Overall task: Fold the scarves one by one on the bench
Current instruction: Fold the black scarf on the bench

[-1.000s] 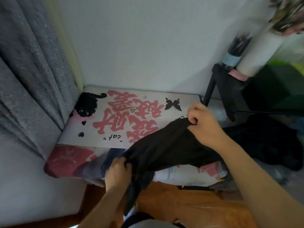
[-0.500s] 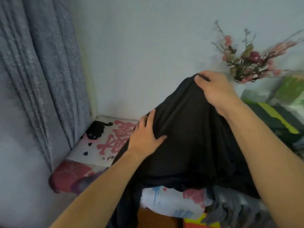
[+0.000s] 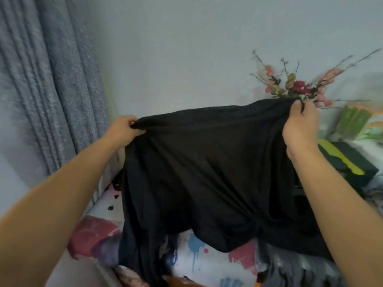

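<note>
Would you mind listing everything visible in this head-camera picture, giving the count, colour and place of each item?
scarf: one, black, held up spread in the centre, its lower part draped on the bench
bench cover: one, white with pink, red and blue print, bottom centre under the scarf
curtain: one, grey-blue, left side
wall: one, pale grey, behind
flower sprigs: one bunch, pink and dark red, upper right
box: one, black with yellow-green, right
left hand: one, grips the scarf's top left edge
right hand: one, pinches the top right edge
</note>
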`<state>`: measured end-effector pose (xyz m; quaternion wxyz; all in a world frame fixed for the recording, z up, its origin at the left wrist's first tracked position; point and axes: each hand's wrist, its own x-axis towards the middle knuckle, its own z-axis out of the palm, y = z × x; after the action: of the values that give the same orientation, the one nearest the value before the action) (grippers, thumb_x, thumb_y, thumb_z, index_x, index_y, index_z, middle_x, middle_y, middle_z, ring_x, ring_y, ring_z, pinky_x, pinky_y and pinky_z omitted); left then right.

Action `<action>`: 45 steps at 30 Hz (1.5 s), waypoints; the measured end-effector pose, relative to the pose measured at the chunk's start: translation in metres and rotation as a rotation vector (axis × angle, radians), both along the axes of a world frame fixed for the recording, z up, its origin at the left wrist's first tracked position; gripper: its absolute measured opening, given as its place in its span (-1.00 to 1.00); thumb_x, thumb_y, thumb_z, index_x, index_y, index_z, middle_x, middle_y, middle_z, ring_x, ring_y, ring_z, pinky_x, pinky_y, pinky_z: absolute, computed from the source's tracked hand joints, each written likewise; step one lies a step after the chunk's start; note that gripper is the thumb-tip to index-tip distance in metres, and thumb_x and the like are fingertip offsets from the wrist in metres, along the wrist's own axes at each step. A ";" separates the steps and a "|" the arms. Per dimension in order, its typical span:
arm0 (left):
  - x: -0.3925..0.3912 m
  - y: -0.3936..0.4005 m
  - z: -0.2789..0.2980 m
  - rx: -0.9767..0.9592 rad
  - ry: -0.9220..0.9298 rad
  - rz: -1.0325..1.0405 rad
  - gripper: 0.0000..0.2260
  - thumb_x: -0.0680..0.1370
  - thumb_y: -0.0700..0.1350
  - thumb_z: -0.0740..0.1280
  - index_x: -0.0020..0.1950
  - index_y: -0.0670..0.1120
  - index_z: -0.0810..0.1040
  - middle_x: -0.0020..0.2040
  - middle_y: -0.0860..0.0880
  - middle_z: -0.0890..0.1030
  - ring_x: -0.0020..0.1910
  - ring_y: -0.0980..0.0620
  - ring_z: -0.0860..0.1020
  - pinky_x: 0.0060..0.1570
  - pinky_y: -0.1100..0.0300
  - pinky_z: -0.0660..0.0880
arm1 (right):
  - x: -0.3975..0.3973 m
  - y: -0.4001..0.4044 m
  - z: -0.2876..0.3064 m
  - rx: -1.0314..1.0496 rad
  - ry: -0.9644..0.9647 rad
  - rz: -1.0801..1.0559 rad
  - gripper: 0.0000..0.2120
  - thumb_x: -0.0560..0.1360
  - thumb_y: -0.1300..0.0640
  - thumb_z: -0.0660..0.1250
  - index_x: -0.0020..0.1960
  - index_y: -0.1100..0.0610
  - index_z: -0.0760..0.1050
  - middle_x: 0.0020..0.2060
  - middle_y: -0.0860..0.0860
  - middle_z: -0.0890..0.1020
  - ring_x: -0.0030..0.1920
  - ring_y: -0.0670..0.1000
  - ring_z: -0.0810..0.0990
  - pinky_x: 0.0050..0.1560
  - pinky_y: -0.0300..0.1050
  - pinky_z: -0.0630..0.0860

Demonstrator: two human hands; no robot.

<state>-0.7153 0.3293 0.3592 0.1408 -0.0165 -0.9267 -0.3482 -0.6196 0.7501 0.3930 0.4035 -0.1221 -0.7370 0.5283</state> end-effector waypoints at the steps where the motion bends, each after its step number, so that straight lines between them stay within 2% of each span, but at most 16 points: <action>1: -0.003 0.002 0.012 0.030 -0.036 -0.067 -0.85 0.54 -0.12 0.48 0.06 -0.16 0.68 0.03 -0.17 0.70 0.06 -0.14 0.64 0.07 0.03 0.53 | -0.002 -0.004 0.005 -0.036 -0.003 0.077 -0.76 0.70 0.02 0.10 0.03 0.14 0.45 -0.15 -0.03 0.51 -0.16 -0.10 0.46 -0.17 -0.16 0.33; 6: -0.009 0.009 0.010 -0.239 -0.153 0.011 -0.78 0.66 -0.11 0.30 0.17 -0.16 0.69 0.02 -0.17 0.66 0.05 -0.16 0.61 -0.02 0.15 0.44 | -0.003 -0.009 -0.003 0.086 -0.212 0.473 -0.88 0.61 0.11 0.33 0.09 0.05 0.62 0.00 -0.05 0.66 0.03 -0.07 0.62 0.04 -0.17 0.50; 9: -0.013 0.022 0.009 -0.094 -0.012 0.166 -0.75 0.66 -0.17 0.22 0.23 -0.19 0.64 0.21 -0.22 0.63 0.20 -0.24 0.57 0.12 0.09 0.43 | 0.002 0.006 -0.008 0.183 -0.339 0.583 -0.69 0.55 0.33 0.34 0.21 0.03 0.60 0.10 -0.07 0.64 0.10 -0.10 0.59 0.10 -0.23 0.49; 12: -0.007 0.050 0.043 0.244 0.138 0.165 -0.75 0.66 -0.13 0.17 0.16 -0.18 0.61 0.12 -0.21 0.62 0.13 -0.19 0.59 0.02 0.10 0.44 | -0.001 0.034 -0.007 0.632 -0.759 0.259 -0.63 0.50 0.36 0.30 0.27 0.17 0.58 0.18 0.11 0.60 0.15 0.14 0.58 0.13 -0.10 0.52; 15: 0.014 0.088 0.089 0.251 0.169 -0.105 -0.75 0.69 -0.04 0.16 0.13 -0.08 0.61 0.05 -0.10 0.64 0.02 -0.05 0.60 -0.07 0.22 0.44 | 0.015 0.034 -0.003 0.966 -1.009 -0.159 -0.58 0.50 0.13 0.35 0.33 0.19 0.40 0.31 0.22 0.43 0.32 0.27 0.42 0.32 0.16 0.42; 18: 0.047 0.145 0.114 0.151 0.148 -0.453 -0.74 0.71 -0.02 0.16 -0.01 -0.06 0.60 -0.10 0.04 0.63 -0.13 0.13 0.56 -0.09 0.20 0.48 | 0.026 -0.013 0.000 0.642 -0.684 0.471 0.02 0.40 0.00 0.55 0.62 0.02 -0.06 0.54 0.08 0.23 0.51 0.17 0.25 0.49 0.11 0.25; 20: 0.074 0.179 0.124 0.001 0.222 -0.547 -0.74 0.70 0.03 0.20 -0.14 -0.02 0.50 -0.23 0.10 0.54 -0.24 0.16 0.48 -0.17 0.17 0.40 | 0.025 -0.047 -0.016 0.516 -0.595 0.691 0.04 0.40 0.01 0.55 0.62 -0.08 -0.10 0.51 -0.02 0.31 0.49 0.10 0.32 0.48 0.06 0.27; 23: 0.091 0.176 0.125 -0.387 0.224 -0.528 -0.70 0.50 0.23 0.43 0.01 0.06 0.47 -0.19 0.11 0.53 -0.22 0.14 0.50 -0.24 0.16 0.40 | 0.008 -0.047 -0.033 0.599 -0.556 0.429 -0.72 0.52 0.18 0.32 0.22 0.12 0.51 0.09 0.10 0.65 0.18 0.20 0.59 0.13 -0.01 0.49; 25: 0.085 0.142 0.106 -0.827 0.063 -0.445 -0.58 0.43 0.19 0.50 0.16 0.11 0.42 -0.11 0.05 0.55 -0.15 0.01 0.54 -0.22 0.11 0.42 | 0.007 -0.028 -0.031 0.488 -0.453 0.167 -0.77 0.54 0.31 0.18 0.03 0.18 0.59 -0.11 0.10 0.60 0.04 0.18 0.60 -0.04 -0.08 0.44; 27: 0.075 0.101 0.075 -1.079 -0.053 -0.303 -0.73 0.49 -0.01 0.41 0.15 0.05 0.47 -0.02 -0.07 0.59 -0.06 -0.14 0.58 -0.16 0.08 0.45 | 0.009 -0.010 -0.016 0.403 -0.257 -0.037 -0.70 0.53 0.38 0.12 0.08 0.19 0.57 -0.12 0.06 0.53 -0.02 0.14 0.54 -0.09 -0.10 0.35; 31: 0.062 0.023 0.046 -0.617 0.058 0.153 -0.78 0.48 -0.24 0.29 0.07 -0.16 0.65 0.06 -0.32 0.61 0.09 -0.35 0.60 0.08 -0.11 0.57 | 0.013 -0.010 0.002 0.216 -0.095 0.165 -0.71 0.57 0.30 0.18 0.20 0.06 0.51 0.02 -0.01 0.56 -0.01 0.01 0.53 -0.05 -0.13 0.42; 36: 0.083 -0.010 0.026 0.498 0.182 0.410 -0.66 0.60 -0.32 0.08 0.07 -0.03 0.61 -0.10 -0.13 0.62 0.04 -0.16 0.60 -0.11 0.08 0.57 | 0.049 -0.064 -0.066 0.813 -0.699 1.029 -0.50 0.42 -0.08 0.54 0.29 -0.12 0.45 0.07 -0.22 0.61 0.06 -0.16 0.59 0.12 -0.25 0.46; 38: 0.093 -0.009 0.002 0.312 -0.043 0.270 -0.76 0.65 -0.19 0.14 0.00 0.01 0.58 -0.07 -0.11 0.63 0.03 -0.17 0.63 -0.09 0.04 0.61 | 0.068 -0.089 -0.118 1.233 -1.087 1.125 -0.54 0.48 -0.06 0.49 0.27 0.07 0.44 0.11 -0.02 0.60 0.04 0.03 0.57 0.01 -0.11 0.49; 40: 0.121 -0.003 -0.026 -0.219 -0.637 -0.009 -0.79 0.62 0.07 0.32 0.15 -0.01 0.60 0.10 -0.05 0.65 0.07 -0.11 0.63 0.11 -0.01 0.60 | 0.080 -0.094 -0.149 1.430 -1.369 1.214 -0.50 0.56 0.00 0.40 0.37 0.25 0.41 0.26 0.15 0.54 0.13 0.14 0.55 0.07 -0.01 0.49; 42: 0.149 -0.006 -0.035 -0.576 -1.208 -0.230 -0.67 0.55 0.18 0.42 0.22 0.05 0.58 0.25 0.07 0.58 0.22 -0.02 0.55 0.26 0.07 0.49 | 0.088 -0.085 -0.131 0.970 -1.548 1.467 -0.57 0.51 0.08 0.45 0.32 0.23 0.50 0.29 0.22 0.56 0.13 0.11 0.60 0.09 -0.01 0.55; 45: 0.161 -0.045 0.014 -0.278 -1.263 -0.379 -0.73 0.58 -0.08 0.45 0.28 0.06 0.62 0.29 0.00 0.63 0.29 -0.06 0.58 0.26 0.03 0.52 | 0.070 -0.049 -0.077 -0.060 -1.082 1.510 -0.42 0.08 0.07 0.72 0.02 0.27 0.68 0.02 0.23 0.69 -0.07 0.10 0.71 -0.06 -0.06 0.65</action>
<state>-0.5539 0.2842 0.3729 -0.4952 0.0100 -0.8484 -0.1869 -0.5496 0.7009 0.3156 -0.4493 0.1496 -0.6951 0.5409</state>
